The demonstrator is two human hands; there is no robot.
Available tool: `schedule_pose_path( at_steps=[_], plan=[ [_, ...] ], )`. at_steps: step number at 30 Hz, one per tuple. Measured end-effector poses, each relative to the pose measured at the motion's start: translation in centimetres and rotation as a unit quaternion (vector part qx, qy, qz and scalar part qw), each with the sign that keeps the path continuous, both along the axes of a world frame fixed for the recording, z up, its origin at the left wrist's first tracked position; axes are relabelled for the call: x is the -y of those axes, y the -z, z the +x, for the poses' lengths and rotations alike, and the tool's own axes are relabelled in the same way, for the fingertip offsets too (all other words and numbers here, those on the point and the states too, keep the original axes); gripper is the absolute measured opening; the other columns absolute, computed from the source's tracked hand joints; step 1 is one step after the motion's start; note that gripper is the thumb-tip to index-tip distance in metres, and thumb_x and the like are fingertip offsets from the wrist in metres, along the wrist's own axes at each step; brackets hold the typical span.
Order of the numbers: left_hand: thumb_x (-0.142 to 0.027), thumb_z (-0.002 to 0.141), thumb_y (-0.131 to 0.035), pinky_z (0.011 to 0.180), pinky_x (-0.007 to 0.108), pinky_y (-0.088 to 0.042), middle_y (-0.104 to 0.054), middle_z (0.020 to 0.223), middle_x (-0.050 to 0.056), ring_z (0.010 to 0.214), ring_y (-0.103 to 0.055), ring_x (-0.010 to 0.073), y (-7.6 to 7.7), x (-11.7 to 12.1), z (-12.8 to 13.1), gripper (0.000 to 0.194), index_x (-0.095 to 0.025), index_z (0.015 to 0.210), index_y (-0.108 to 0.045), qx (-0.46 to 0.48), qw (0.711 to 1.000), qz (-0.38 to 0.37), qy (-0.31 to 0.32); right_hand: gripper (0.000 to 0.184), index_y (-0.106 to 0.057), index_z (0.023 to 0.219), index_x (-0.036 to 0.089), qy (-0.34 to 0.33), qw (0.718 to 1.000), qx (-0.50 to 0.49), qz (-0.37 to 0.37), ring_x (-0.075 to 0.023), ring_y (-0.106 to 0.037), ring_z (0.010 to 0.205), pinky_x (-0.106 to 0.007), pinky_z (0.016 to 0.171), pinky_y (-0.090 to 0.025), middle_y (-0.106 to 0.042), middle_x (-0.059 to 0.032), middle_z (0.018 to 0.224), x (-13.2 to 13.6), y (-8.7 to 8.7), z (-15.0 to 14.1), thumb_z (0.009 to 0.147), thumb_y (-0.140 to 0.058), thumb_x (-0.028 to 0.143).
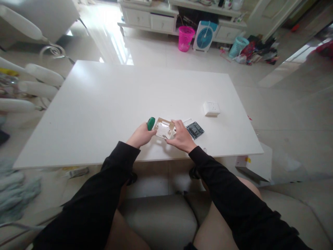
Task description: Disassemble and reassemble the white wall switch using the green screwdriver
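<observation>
A white, open-topped socket back box is held tilted just above the near part of the table. My right hand grips its right side, thumb at the lower edge and fingers over the top corner. At the box's left edge is my left hand, closed around a green screwdriver handle that sticks up past the thumb; its shaft is hidden. Small dark pieces, perhaps screws, show at the box's lower edge. Beside my right hand lies a dark grey socket plate, back side up, with a white frame touching it.
An assembled white wall socket stands toward the right of the white table. The table's front edge runs just beyond my knees. Beyond it on the floor are a pink basket and a blue box fan. White chair-like bars flank the left.
</observation>
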State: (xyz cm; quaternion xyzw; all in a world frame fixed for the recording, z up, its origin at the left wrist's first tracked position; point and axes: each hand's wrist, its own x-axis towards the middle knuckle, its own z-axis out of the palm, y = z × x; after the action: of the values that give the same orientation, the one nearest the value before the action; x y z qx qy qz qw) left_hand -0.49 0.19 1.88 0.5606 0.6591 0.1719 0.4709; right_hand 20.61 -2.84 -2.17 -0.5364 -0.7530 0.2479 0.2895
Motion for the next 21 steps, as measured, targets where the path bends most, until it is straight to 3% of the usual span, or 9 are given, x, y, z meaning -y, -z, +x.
schedule_pose_path(
  at_steps=[3,7,11,14,18,21],
  plan=[
    [-0.023,0.078,-0.071,0.055,0.027,-0.034,-0.058,0.062,-0.001,0.054,-0.047,0.0129,0.1,0.0,0.2,0.016,-0.019,0.075,-0.056,0.039,0.999,0.001,-0.017,0.09,-0.045,0.147,0.019,0.018,0.999,-0.041,0.007,-0.0336,-0.052,0.13,-0.052,0.118,-0.044,-0.05,-0.0146,0.133,0.2,0.1,0.1,0.068,-0.087,0.026],
    [-0.024,0.078,-0.072,0.057,0.026,-0.038,-0.058,0.065,-0.002,0.058,-0.049,0.0113,0.0,-0.1,0.7,0.02,-0.019,0.075,-0.053,0.106,0.992,0.04,-0.055,0.085,-0.052,0.141,0.021,0.054,0.986,-0.14,-0.076,-0.0309,-0.054,0.128,-0.047,0.104,-0.055,-0.047,-0.0142,0.137,-0.1,0.6,0.7,0.068,-0.091,0.043],
    [-0.03,0.077,-0.078,0.062,0.025,-0.039,-0.057,0.067,-0.002,0.064,-0.049,0.0107,-0.6,-0.2,1.0,0.027,-0.017,0.074,-0.055,0.137,0.988,0.061,-0.046,0.058,-0.061,0.126,0.021,0.118,0.939,-0.239,-0.218,-0.0229,-0.065,0.107,-0.037,0.087,-0.059,-0.063,-0.0107,0.123,-0.8,0.4,1.6,0.083,-0.075,0.058],
    [-0.031,0.081,-0.076,0.061,0.025,-0.039,-0.059,0.07,-0.001,0.063,-0.048,0.0104,-1.0,0.0,1.0,0.023,-0.017,0.078,-0.058,0.165,0.985,0.033,-0.03,0.054,-0.066,0.117,0.02,0.113,0.895,-0.304,-0.305,-0.0176,-0.066,0.091,-0.026,0.068,-0.055,-0.07,-0.0068,0.11,-1.1,-0.2,2.1,0.079,-0.078,0.057],
    [-0.032,0.081,-0.075,0.058,0.025,-0.039,-0.062,0.073,0.002,0.066,-0.052,0.0125,-0.9,0.1,1.0,0.022,-0.017,0.081,-0.06,0.172,0.984,0.037,-0.032,0.047,-0.071,0.1,0.019,0.085,0.857,-0.37,-0.348,-0.013,-0.062,0.078,-0.02,0.058,-0.05,-0.071,-0.0032,0.097,-0.9,-0.9,2.6,0.071,-0.085,0.053],
    [-0.035,0.08,-0.075,0.056,0.025,-0.039,-0.066,0.079,0.005,0.075,-0.061,0.0166,-0.4,-0.1,0.8,0.024,-0.016,0.086,-0.062,0.174,0.983,0.043,-0.04,0.048,-0.07,0.098,0.019,0.105,0.857,-0.372,-0.341,-0.0126,-0.062,0.077,-0.021,0.059,-0.051,-0.07,-0.0028,0.097,-1.0,-1.4,3.6,0.068,-0.087,0.051]
  ],
)
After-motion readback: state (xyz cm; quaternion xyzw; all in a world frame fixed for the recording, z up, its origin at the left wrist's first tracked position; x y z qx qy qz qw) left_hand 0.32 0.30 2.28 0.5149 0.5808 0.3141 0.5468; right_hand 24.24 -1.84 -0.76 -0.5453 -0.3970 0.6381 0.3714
